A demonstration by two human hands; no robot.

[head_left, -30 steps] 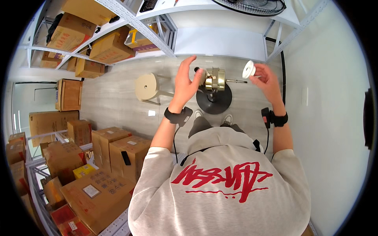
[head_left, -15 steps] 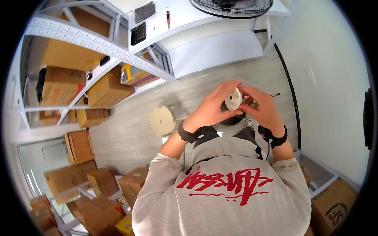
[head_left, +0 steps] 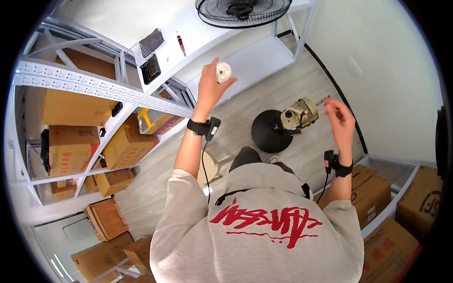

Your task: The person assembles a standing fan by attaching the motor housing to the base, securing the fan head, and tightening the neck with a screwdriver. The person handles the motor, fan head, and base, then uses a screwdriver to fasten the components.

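Left hand (head_left: 208,88): thumb and fingers pinch the white round cap (head_left: 223,72), its face with the little dark hole turned up, maybe so the hole is easy to see
Right hand (head_left: 340,121): fingers bent beside the tip of the thin metal rod (head_left: 322,101); I can't tell if they touch
Motor (head_left: 302,115): held up over the black round base (head_left: 271,133), likely wide so it won't tip
Fan cage (head_left: 243,13): lies flat on the white shelf (head_left: 203,35), maybe so it can't roll
Room: grey floor (head_left: 236,127) shows between the left arm and base; the shelf edge is near the left hand
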